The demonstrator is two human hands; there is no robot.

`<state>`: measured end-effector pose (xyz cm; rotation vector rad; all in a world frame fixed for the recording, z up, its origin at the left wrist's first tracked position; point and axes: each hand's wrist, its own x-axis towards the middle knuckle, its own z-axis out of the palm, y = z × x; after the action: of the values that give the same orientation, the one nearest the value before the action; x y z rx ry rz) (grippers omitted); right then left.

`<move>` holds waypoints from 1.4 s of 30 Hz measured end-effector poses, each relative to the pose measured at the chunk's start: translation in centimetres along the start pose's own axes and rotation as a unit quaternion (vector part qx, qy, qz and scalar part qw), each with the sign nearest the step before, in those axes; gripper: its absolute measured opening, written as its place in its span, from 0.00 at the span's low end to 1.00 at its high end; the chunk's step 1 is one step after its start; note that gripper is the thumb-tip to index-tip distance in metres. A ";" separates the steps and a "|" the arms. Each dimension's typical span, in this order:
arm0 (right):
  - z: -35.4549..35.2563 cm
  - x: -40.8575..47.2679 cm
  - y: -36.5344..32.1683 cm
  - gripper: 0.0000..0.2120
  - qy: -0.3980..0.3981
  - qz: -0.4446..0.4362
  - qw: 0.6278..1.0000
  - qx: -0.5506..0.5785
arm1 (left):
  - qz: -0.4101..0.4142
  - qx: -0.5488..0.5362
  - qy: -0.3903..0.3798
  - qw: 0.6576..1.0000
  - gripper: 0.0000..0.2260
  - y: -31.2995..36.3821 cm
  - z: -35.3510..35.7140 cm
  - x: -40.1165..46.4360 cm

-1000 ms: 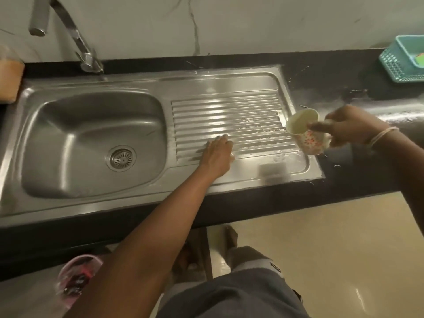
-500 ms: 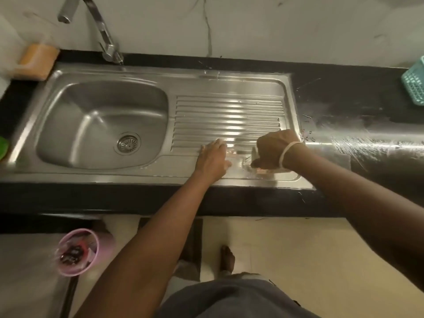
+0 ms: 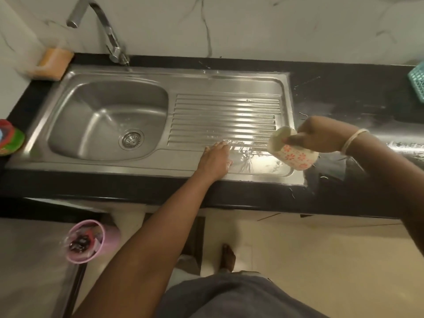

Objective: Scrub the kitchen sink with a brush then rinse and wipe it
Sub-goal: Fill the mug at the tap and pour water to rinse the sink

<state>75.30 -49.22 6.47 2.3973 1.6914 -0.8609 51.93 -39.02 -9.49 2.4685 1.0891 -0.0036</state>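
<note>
The steel sink has a bowl on the left with a drain and a ribbed drainboard on the right. My left hand lies flat, fingers together, on the wet front strip of the drainboard. My right hand holds a white mug with orange flowers, tipped on its side with its mouth facing left over the drainboard's right front corner. Water spreads on the steel between the two hands. The tap arches over the bowl's back edge.
An orange sponge sits at the back left corner of the black counter. A teal basket is at the far right edge. A pink bin stands on the floor below. Colourful items lie at the left edge.
My right hand has lifted the mug from low on the front of the drainboard and drawn it right, tipped on its side. Fresh water lies by my left hand, which stays put.
</note>
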 end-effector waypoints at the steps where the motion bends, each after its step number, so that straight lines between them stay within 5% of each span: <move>1: 0.2 0.2 0.6 0.21 -0.002 0.013 0.999 -0.030 | 0.000 -0.001 -0.002 1.000 0.26 0.1 0.0 -0.1; 7: 2.4 2.7 -2.2 0.26 0.004 0.044 0.966 -0.253 | -0.008 0.004 -0.007 1.000 0.25 -0.7 -0.4 -1.1; 17: 3.2 8.1 -16.5 0.16 0.047 -0.055 0.943 -0.325 | -0.034 0.029 0.042 0.998 0.24 -7.5 -3.6 -1.3; 23: 2.0 12.1 -23.4 0.17 0.094 -0.073 0.943 -0.310 | -0.030 -0.001 0.089 0.996 0.10 -15.9 -7.7 1.9; 27: 0.6 16.4 -28.5 0.24 0.090 -0.027 0.979 -0.183 | -0.064 -0.068 0.121 0.988 0.16 -24.0 -12.8 4.9; 32: 0.0 21.7 -35.0 0.24 0.078 0.023 0.988 0.132 | -0.125 -0.148 0.205 0.959 0.15 -34.3 -20.7 10.0; 37: 2.8 25.1 -40.4 0.14 0.116 0.106 0.873 0.461 | -0.098 -0.177 0.245 0.948 0.18 -38.7 -28.1 16.0; 42: 4.6 27.7 -44.9 0.14 0.112 0.121 0.799 0.578 | -0.092 -0.201 0.171 0.960 0.16 -39.9 -29.1 20.3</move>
<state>39.97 -10.31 0.14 3.4063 0.8584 -2.0530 32.86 10.34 -2.39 2.0384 1.3068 0.5513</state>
